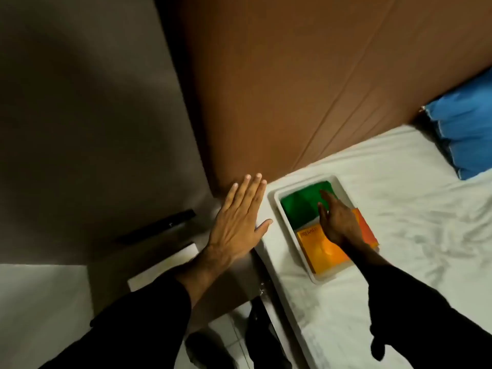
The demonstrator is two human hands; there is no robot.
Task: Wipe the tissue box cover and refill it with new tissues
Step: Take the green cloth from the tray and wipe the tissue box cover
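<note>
Head view: right hand reaches into the white tray, fingers loosely spread, palm down over the orange tissue pack, gripping nothing; actual contact with it cannot be told. A green cloth fills the tray's far end. Left of the tray, left hand hovers flat, fingers extended, empty. The tray sits on the bed, at its corner, with a blue pillow well beyond the tray.

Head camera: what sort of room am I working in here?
Probably a bedroom: a bed with a white sheet, a blue pillow and a brown padded headboard.
</note>
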